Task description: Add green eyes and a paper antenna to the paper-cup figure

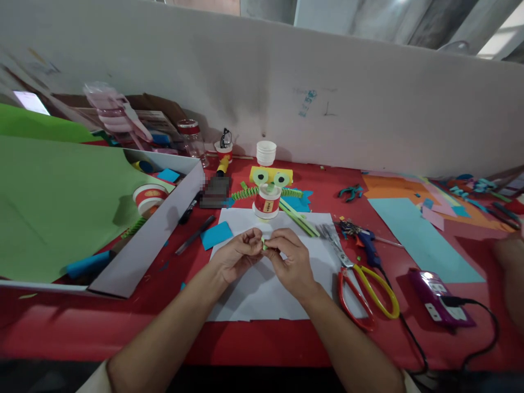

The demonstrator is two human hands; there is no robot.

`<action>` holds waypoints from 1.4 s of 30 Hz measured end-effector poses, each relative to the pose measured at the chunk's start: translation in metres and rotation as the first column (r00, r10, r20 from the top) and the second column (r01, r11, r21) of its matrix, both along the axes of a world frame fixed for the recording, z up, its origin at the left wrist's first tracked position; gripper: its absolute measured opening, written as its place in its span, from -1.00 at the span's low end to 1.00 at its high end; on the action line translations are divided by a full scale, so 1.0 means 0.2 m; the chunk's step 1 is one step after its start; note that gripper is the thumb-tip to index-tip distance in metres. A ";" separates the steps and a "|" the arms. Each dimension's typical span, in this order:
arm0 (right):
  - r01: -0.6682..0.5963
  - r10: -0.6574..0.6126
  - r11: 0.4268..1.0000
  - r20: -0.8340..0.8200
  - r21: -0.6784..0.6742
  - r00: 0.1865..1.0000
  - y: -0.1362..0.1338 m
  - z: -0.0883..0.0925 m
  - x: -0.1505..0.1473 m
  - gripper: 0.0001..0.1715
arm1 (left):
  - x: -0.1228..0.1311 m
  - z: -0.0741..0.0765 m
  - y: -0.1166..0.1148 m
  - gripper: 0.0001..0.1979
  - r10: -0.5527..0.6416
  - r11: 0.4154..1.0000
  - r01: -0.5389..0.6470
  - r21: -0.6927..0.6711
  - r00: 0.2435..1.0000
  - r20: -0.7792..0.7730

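Note:
A small piece of light green paper point(264, 243) is pinched between my two hands, over a white paper sheet point(262, 300). My left hand point(241, 252) grips it from the left with thumb and finger. On the other side, my right hand point(290, 256) closes on the same piece. Just beyond my fingers stands a figure made from a red and white paper cup point(267, 204), with a yellow roll point(254, 171) carrying round green eyes on top and folded green paper arms point(244, 194) at its sides. Green paper strips point(298, 217) lie to its right.
Scissors point(347, 266) and a blue hot glue gun point(367, 245) lie to the right, near a purple power socket point(438, 300). A white box point(151, 240) with green paper stands left. Stacked white cups point(266, 153) are at the back. Another person's arm point(510, 267) shows at the right edge.

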State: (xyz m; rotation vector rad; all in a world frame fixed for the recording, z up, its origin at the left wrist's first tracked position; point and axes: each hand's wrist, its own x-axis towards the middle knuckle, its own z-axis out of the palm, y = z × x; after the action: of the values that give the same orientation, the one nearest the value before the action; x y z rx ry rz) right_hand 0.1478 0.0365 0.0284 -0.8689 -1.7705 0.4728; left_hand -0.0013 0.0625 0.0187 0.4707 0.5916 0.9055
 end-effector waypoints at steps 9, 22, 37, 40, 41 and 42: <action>-0.004 0.004 1.000 -0.009 -0.003 1.000 0.01 -0.01 0.00 -0.81 | 0.01 0.00 -0.01 -0.57 0.023 1.000 -0.023 0.013 0.999 -0.023; 0.017 -0.076 0.966 -0.219 -0.259 0.973 0.02 0.00 -0.03 -0.81 | 0.05 0.03 -0.02 -0.62 0.174 0.985 -0.174 0.003 0.985 -0.010; -0.093 -0.017 0.907 -0.255 -0.411 0.967 0.04 0.02 0.02 -0.87 | 0.04 0.10 -0.03 -0.79 0.181 0.983 -0.172 0.071 0.972 -0.152; -0.108 0.003 0.895 -0.236 -0.432 0.972 0.06 0.03 0.04 -0.88 | 0.03 0.08 -0.03 -0.77 0.152 0.981 -0.123 0.150 0.969 -0.196; -0.106 0.013 0.895 -0.212 -0.433 0.977 0.06 0.03 0.05 -0.88 | 0.03 0.08 -0.03 -0.77 0.144 0.980 -0.107 0.169 0.965 -0.220; -0.103 0.026 0.895 -0.180 -0.435 0.983 0.07 0.03 0.05 -0.88 | 0.03 0.08 -0.03 -0.78 0.135 0.979 -0.092 0.181 0.960 -0.246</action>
State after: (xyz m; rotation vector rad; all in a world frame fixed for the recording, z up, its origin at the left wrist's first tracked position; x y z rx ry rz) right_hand 0.1584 0.0501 0.0349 -1.0490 -1.5596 0.9948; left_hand 0.0044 0.0556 0.0346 0.7198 0.7892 1.0169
